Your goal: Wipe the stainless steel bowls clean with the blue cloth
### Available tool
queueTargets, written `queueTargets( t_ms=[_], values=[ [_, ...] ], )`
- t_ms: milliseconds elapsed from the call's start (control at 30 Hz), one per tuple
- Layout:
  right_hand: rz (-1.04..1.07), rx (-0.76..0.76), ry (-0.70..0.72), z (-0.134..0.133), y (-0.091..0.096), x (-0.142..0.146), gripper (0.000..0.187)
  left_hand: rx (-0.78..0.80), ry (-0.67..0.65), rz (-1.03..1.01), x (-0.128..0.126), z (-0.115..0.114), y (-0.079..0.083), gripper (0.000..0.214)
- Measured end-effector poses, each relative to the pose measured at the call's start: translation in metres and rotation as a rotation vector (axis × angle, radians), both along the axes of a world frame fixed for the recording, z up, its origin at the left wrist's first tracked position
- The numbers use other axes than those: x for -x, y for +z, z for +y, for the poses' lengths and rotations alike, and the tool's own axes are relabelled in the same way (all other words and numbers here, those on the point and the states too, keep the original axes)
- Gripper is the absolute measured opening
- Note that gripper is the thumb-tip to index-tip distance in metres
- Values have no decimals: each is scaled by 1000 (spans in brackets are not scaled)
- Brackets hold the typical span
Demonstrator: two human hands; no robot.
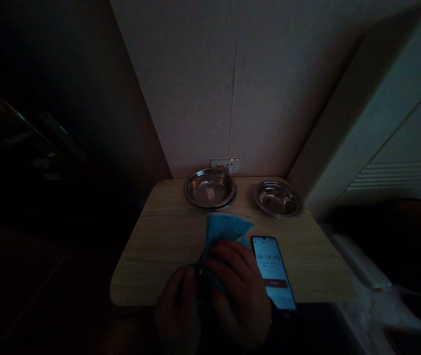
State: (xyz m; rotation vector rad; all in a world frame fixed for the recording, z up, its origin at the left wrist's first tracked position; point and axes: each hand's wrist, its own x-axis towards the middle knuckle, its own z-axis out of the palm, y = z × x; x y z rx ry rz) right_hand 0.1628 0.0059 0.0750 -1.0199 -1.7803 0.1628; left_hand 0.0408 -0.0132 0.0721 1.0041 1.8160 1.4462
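My right hand is closed on a blue cloth, whose loose end spreads out on the wooden table beyond my fingers. My left hand is closed beside it, thumb and fingers pinched together. Between the two hands sits something small and dark with a bright glint, partly covered by the cloth; the dim light hides what it is. Just right of my right hand lies a phone with a lit timer screen.
Shiny metal bowls, apparently stacked, stand at the table's back, with another metal bowl at the back right. A wall socket is behind them. The small wooden table meets the wall. A door handle shows at far left.
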Motion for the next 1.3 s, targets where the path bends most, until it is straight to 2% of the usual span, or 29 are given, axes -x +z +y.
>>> queueTargets(
  t_ms=[167, 367, 467, 633, 733, 867, 1033, 1167, 1300],
  values=[
    [28, 97, -47, 6, 0, -4, 27, 12, 9, 23, 3, -1, -6, 45],
    [8, 77, -1, 8, -1, -8, 27, 42, -5, 22, 5, -4, -10, 49],
    [3, 107, -23, 6, 1, -6, 27, 58, -4, 13, 4, -3, -6, 50],
    [-40, 37, 24, 4, 6, -4, 25, 56, 21, -33, 1, 1, 1, 55],
    [-5, 66, -23, 7, 6, -5, 25, 33, 42, -37, 1, 0, -4, 52],
    [-24, 46, 17, 8, 3, -7, 25, 17, 57, 8, 3, -2, -11, 47],
    [-44, 77, -32, 5, 3, -7, 26, -4, -6, 45, 1, 0, -3, 45],
    [-90, 37, 39, 3, 6, -6, 26, -13, 30, 73, -1, 1, 3, 44],
    [-67, 80, -28, 1, 12, 0, 26, -17, -58, 85, 1, 1, 5, 41]
  ],
)
